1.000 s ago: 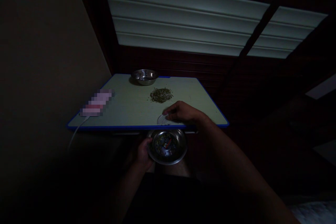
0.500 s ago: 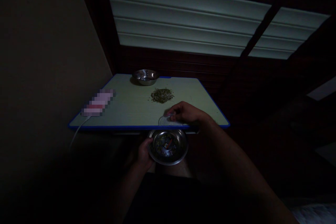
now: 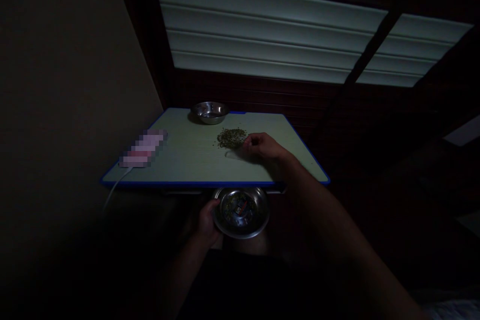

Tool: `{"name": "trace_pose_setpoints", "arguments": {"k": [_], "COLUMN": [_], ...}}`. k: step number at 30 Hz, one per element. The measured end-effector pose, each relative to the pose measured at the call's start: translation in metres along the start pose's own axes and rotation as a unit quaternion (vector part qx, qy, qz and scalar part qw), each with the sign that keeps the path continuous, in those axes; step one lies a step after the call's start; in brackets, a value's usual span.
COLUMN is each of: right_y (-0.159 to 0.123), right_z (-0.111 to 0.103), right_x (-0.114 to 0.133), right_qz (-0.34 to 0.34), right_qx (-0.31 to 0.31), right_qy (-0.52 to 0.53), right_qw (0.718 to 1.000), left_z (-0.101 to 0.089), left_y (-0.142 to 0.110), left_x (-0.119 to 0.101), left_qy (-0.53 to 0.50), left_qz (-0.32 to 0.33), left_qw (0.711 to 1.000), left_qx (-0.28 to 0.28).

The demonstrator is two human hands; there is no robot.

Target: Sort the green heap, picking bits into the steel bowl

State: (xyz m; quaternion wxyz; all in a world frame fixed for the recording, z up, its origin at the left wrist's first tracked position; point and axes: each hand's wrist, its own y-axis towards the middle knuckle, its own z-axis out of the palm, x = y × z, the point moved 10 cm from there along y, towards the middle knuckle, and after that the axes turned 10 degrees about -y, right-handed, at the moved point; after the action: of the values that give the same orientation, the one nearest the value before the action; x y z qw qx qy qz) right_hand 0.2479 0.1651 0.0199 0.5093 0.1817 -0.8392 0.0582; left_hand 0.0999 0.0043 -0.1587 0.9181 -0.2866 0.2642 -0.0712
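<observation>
My left hand grips the left rim of a shiny metal bowl, held below the table's front edge. Inside the bowl lie greenish bits and a small dark piece with an orange-red mark. Over the table, my right hand pinches a thin, clear, round plastic piece, perhaps a lid; the fingers partly cover it. It is at the near edge of a pile of small greenish-brown grains spread on the tabletop. Whether the plastic touches the grains I cannot tell.
The pale table has a blue edge. A second metal bowl stands at its back. A blurred pink object with a white cable lies at the left, near the wall. Dark wood with pale slatted panels rises behind.
My right hand has moved away from the table's front edge to the grain pile, taking the clear plastic piece with it. My left hand and its bowl stay nearly in place.
</observation>
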Motion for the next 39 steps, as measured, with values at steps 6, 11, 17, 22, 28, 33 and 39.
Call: {"name": "trace_pose_setpoints", "arguments": {"k": [6,11,17,22,28,33,39], "right_y": [0.006,-0.002,-0.003,-0.004,-0.003,-0.003,-0.005], "right_z": [-0.033,-0.021,-0.018,-0.020,-0.010,-0.007,-0.018], "right_x": [-0.012,-0.005,-0.003,0.002,0.009,0.009,0.001], "right_qz": [-0.030,-0.070,-0.071,-0.111,-0.152,-0.155,-0.095], "right_qx": [-0.217,-0.192,-0.193,-0.217,-0.185,-0.167,-0.195], "right_qy": [-0.092,-0.207,-0.225,-0.244,-0.306,-0.281,-0.173], "right_qw": [0.971,0.957,0.953,0.939,0.921,0.932,0.961], "left_z": [0.000,0.000,-0.002,-0.001,0.002,0.000,-0.003], "left_y": [-0.001,0.000,0.001,0.001,-0.001,-0.003,-0.002], "left_x": [0.001,0.001,0.000,0.000,-0.001,0.000,0.001], "left_qy": [-0.002,-0.009,-0.004,-0.008,-0.009,-0.008,-0.008], "left_qz": [-0.008,-0.006,-0.002,-0.004,0.008,-0.004,-0.006], "left_qw": [1.000,1.000,1.000,1.000,1.000,1.000,1.000], "left_qx": [-0.006,-0.008,0.001,0.003,-0.002,-0.015,-0.017]}}
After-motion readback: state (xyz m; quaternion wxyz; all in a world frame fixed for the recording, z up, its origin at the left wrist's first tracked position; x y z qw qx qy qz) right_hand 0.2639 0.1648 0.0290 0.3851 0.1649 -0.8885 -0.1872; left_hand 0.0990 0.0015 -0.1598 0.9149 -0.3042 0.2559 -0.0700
